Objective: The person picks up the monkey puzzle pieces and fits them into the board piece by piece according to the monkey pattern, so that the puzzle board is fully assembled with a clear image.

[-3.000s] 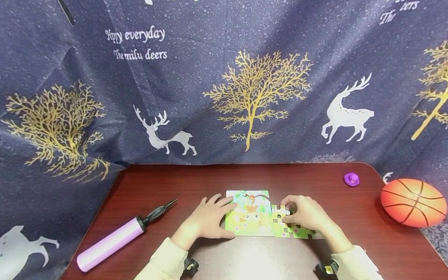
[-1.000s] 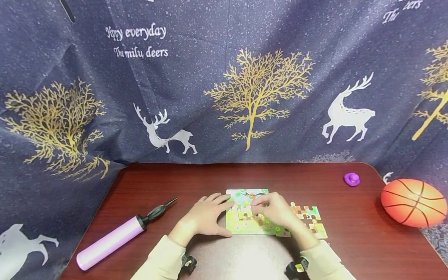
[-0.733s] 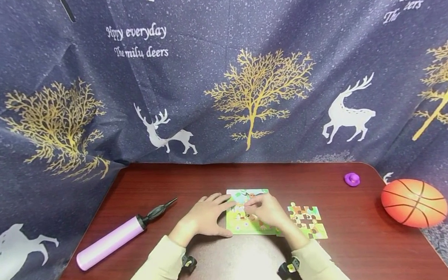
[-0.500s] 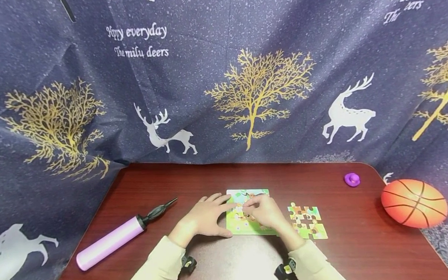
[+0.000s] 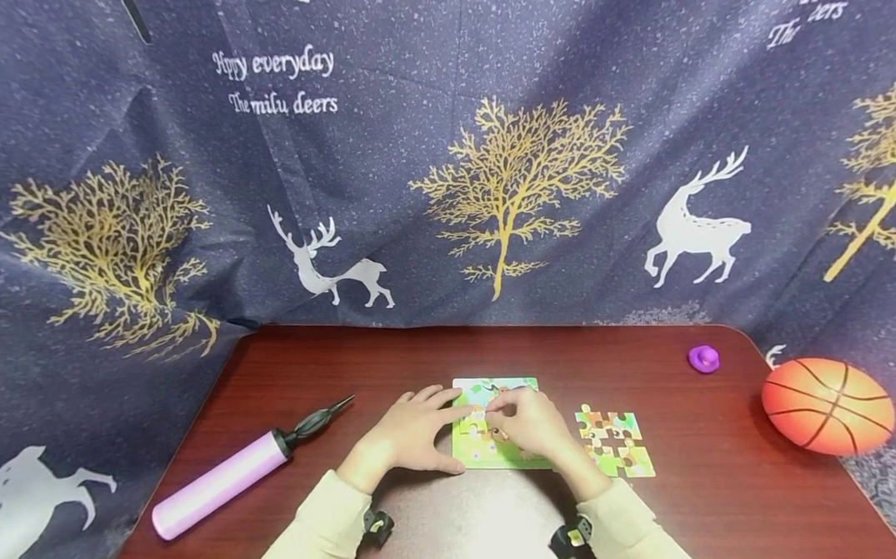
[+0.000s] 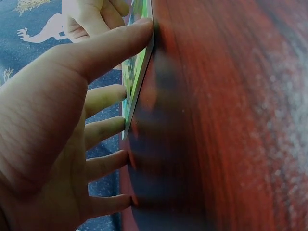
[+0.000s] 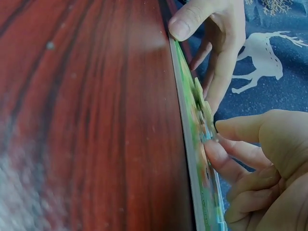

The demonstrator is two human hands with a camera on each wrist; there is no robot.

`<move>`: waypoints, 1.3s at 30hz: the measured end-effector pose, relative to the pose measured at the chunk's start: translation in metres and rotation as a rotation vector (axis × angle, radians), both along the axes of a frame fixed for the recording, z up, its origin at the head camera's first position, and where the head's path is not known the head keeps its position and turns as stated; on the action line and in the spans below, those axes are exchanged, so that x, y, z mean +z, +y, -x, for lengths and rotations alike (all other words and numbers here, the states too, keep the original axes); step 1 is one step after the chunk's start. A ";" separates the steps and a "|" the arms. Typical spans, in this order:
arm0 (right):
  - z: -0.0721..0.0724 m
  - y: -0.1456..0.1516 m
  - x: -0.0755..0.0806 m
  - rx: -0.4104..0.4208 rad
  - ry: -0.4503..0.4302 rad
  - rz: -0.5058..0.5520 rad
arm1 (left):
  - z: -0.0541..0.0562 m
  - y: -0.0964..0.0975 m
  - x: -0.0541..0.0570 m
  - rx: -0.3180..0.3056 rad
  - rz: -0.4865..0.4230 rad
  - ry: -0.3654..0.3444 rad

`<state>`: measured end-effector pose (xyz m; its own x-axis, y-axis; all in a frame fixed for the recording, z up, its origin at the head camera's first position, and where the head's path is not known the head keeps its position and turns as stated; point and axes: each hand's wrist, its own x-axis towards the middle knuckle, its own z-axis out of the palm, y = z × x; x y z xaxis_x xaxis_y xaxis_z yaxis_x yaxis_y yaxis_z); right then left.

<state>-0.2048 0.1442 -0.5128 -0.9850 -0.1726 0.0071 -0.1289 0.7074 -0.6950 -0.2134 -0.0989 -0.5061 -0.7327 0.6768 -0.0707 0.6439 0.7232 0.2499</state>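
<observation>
A puzzle board (image 5: 501,459) printed with a monkey on green lies flat on the table. My left hand (image 5: 413,433) rests on its left side, fingers spread, with thumb and fingertips touching the board's edge in the left wrist view. My right hand (image 5: 533,426) is above the middle of the board. Between its thumb and index finger it pinches a few joined puzzle pieces (image 7: 204,103), tilted slightly off the board in the right wrist view. More interlocked puzzle pieces (image 5: 638,461) lie on the table to the right. The right forearm and hand hide part of the board.
A pink hand pump (image 5: 220,487) with a black nozzle lies at the left on the brown table (image 5: 391,357). Toward the back right sits a small purple hat (image 5: 703,358). An orange basketball (image 5: 827,405) is at the right edge. A patterned cloth (image 5: 383,165) hangs behind.
My right hand has moved left from the pieces beside the board to the board's middle, bringing a few joined pieces along. It has barely moved in the last half second. The left hand stays put.
</observation>
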 end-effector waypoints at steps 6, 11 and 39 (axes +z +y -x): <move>-0.003 0.002 0.004 0.043 -0.035 0.054 | 0.000 0.000 -0.001 -0.001 0.006 0.002; -0.004 0.004 0.006 0.078 -0.062 0.066 | 0.000 -0.001 0.001 -0.002 0.004 0.007; 0.000 0.043 0.014 0.040 0.026 -0.005 | -0.002 0.002 0.000 0.000 0.038 -0.009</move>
